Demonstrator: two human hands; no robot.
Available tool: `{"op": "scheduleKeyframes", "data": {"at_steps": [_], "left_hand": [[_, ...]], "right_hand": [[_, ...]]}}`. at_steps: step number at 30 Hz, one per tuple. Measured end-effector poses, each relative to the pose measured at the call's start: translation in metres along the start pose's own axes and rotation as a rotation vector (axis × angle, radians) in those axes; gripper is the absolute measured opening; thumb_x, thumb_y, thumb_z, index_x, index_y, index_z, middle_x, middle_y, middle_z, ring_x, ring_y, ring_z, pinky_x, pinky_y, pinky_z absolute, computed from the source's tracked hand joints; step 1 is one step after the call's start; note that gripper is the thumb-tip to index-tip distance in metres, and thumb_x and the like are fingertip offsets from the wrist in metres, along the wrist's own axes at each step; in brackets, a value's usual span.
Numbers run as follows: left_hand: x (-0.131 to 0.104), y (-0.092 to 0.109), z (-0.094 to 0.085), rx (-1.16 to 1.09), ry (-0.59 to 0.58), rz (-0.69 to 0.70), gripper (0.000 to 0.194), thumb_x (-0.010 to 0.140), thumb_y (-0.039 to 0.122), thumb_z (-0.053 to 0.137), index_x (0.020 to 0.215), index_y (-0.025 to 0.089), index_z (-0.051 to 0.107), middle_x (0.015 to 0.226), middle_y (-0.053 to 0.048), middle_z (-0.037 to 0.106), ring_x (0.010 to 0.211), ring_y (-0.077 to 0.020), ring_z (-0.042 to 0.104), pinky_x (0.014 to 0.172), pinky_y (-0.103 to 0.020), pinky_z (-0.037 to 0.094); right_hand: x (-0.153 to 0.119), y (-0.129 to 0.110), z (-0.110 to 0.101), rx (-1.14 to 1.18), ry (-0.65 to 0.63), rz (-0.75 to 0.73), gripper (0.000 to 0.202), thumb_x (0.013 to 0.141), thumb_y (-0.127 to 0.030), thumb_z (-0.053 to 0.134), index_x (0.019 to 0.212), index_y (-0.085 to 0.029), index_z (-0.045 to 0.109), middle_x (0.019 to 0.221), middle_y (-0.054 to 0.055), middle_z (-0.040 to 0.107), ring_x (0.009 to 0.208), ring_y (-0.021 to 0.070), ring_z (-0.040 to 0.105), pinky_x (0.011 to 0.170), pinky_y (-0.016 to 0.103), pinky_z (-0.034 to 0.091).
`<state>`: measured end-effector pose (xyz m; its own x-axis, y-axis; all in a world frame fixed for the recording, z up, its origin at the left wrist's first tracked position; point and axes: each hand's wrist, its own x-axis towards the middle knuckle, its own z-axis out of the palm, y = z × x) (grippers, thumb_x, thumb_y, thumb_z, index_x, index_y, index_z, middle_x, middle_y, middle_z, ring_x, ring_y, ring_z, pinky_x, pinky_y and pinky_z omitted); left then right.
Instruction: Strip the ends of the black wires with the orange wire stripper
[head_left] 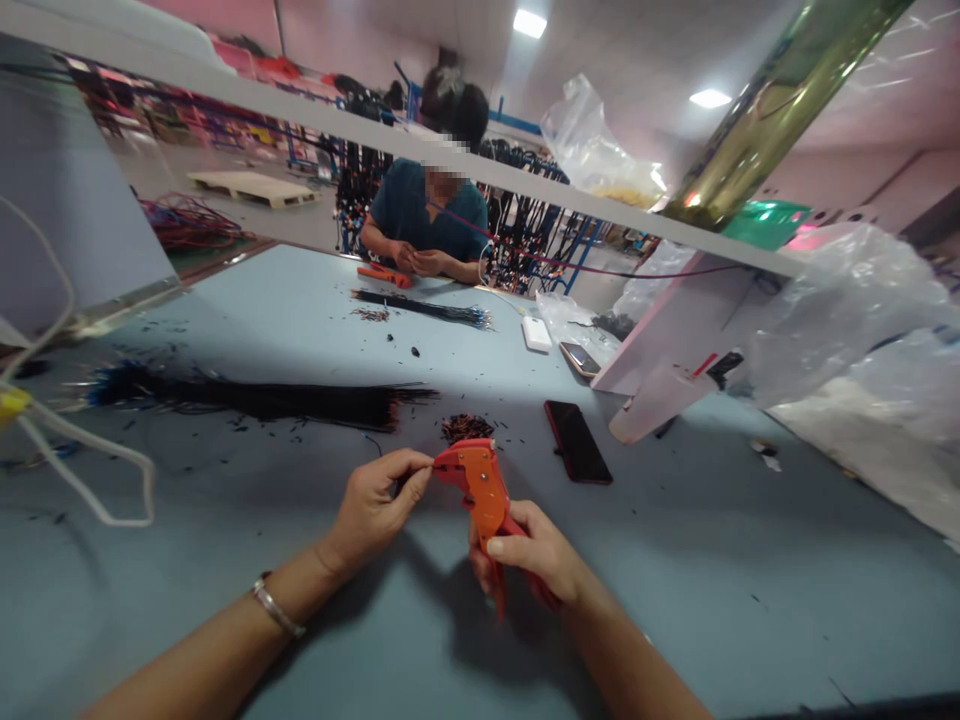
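Note:
My right hand (529,555) is wrapped round the handles of an orange and red wire stripper (484,485), whose head points up and to the left. At the tool's jaws, my left hand (382,500) pinches a thin dark wire (373,442) between thumb and forefinger; a blue-tipped end of it trails behind the fingers. Where the wire meets the jaws is too small to tell. Just beyond the tool lies a pile of short dark offcuts (466,428). A long bundle of black wires (277,400) stretches across the table on the left.
Right of the offcuts lies a dark phone (577,440), with a white cup (660,400) holding tools behind it. A white cable (112,515) loops at left. Across the table (712,560), a person (427,220) sits near another wire bundle (420,307) and orange tool (384,275).

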<state>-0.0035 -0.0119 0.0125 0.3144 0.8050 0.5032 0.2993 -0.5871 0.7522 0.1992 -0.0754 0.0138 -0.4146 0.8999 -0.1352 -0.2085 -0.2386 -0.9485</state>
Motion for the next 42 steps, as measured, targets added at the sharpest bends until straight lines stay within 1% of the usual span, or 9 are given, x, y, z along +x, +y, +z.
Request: {"op": "scheduleKeyframes", "data": {"at_steps": [5,14,19,23,30,36,40,42], "left_hand": [[0.001,-0.001,-0.001,0.012,-0.028,-0.014,0.018,0.087,0.021,0.051,0.079,0.015,0.066,0.064,0.002,0.062,0.059,-0.0098,0.055,0.058,-0.017,0.042],[0.001,-0.002,-0.001,-0.018,-0.035,-0.073,0.020,0.086,0.025,0.050,0.078,0.014,0.066,0.066,0.001,0.064,0.061,-0.0111,0.056,0.059,-0.018,0.043],[0.001,-0.001,0.000,-0.028,-0.043,-0.117,0.024,0.087,0.029,0.049,0.078,0.014,0.065,0.064,0.001,0.060,0.059,-0.0114,0.053,0.056,-0.019,0.042],[0.000,-0.002,0.000,-0.030,-0.064,-0.135,0.024,0.087,0.029,0.048,0.078,0.014,0.065,0.064,0.001,0.058,0.059,-0.0115,0.051,0.058,-0.019,0.041],[0.001,-0.002,0.001,-0.053,-0.074,-0.164,0.025,0.086,0.030,0.047,0.077,0.015,0.064,0.065,0.001,0.059,0.062,-0.0123,0.052,0.060,-0.019,0.043],[0.002,0.000,0.000,-0.050,-0.055,-0.174,0.024,0.085,0.031,0.048,0.075,0.016,0.064,0.064,0.001,0.060,0.061,-0.0130,0.053,0.060,-0.020,0.043],[0.002,-0.001,0.001,-0.035,-0.058,-0.179,0.025,0.085,0.032,0.048,0.075,0.015,0.064,0.064,0.001,0.061,0.062,-0.0135,0.054,0.059,-0.020,0.043],[0.002,-0.001,0.001,-0.026,-0.061,-0.178,0.025,0.085,0.032,0.049,0.074,0.015,0.064,0.064,0.001,0.062,0.061,-0.0133,0.054,0.058,-0.020,0.043]], "right_hand": [[0.001,0.001,-0.001,-0.015,-0.037,-0.003,0.031,0.070,-0.039,0.071,0.077,-0.012,0.059,0.064,0.002,0.058,0.053,0.0130,0.057,0.048,0.024,0.048],[0.000,0.003,0.000,-0.049,-0.015,-0.019,0.027,0.072,-0.037,0.069,0.074,-0.013,0.058,0.058,0.001,0.057,0.049,0.0126,0.054,0.048,0.024,0.045],[0.001,0.005,0.002,-0.067,-0.021,-0.025,0.025,0.073,-0.036,0.067,0.072,-0.013,0.057,0.057,0.001,0.057,0.048,0.0118,0.052,0.048,0.024,0.043],[0.001,0.006,0.003,-0.066,-0.018,-0.028,0.024,0.073,-0.035,0.067,0.070,-0.013,0.056,0.056,0.000,0.056,0.047,0.0114,0.051,0.047,0.023,0.042],[0.002,0.009,0.008,-0.059,0.022,-0.018,0.026,0.072,-0.036,0.067,0.068,-0.015,0.053,0.052,-0.002,0.055,0.042,0.0103,0.049,0.042,0.021,0.040],[0.002,0.011,0.011,-0.087,0.063,-0.018,0.027,0.071,-0.038,0.067,0.065,-0.015,0.054,0.048,-0.001,0.055,0.038,0.0093,0.047,0.039,0.020,0.038],[0.003,0.017,0.015,-0.058,0.162,-0.019,0.031,0.070,-0.040,0.069,0.063,-0.017,0.049,0.043,-0.005,0.048,0.033,0.0074,0.043,0.033,0.018,0.033],[0.004,0.020,0.016,-0.037,0.183,-0.022,0.032,0.069,-0.040,0.069,0.061,-0.017,0.049,0.042,-0.005,0.047,0.031,0.0072,0.042,0.032,0.017,0.031]]}}
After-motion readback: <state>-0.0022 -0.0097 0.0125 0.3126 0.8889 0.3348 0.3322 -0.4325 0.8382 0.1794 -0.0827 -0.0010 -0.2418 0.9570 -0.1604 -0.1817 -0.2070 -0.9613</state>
